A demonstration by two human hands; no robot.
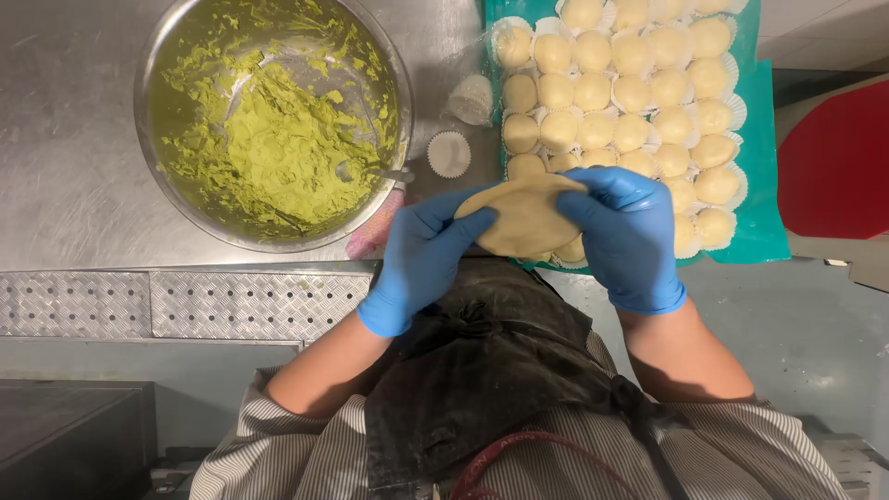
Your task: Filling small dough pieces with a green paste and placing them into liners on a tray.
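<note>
Both hands wear blue gloves and hold one flat, pale disc of dough (525, 215) between them, above the front edge of the steel counter. My left hand (421, 255) grips its left side with the thumb on top. My right hand (630, 236) grips its right side, fingers curled over the rim. Behind the disc, a teal tray (765, 176) carries several pale dough balls (632, 93) in white paper cups.
A large steel bowl (274, 120) of green paste sits at the back left, a spoon handle (394, 174) resting on its rim. Two empty white paper cups (449, 153) lie between bowl and tray. A red object (838, 162) lies at right. Diamond-plate ledge (185, 301) below.
</note>
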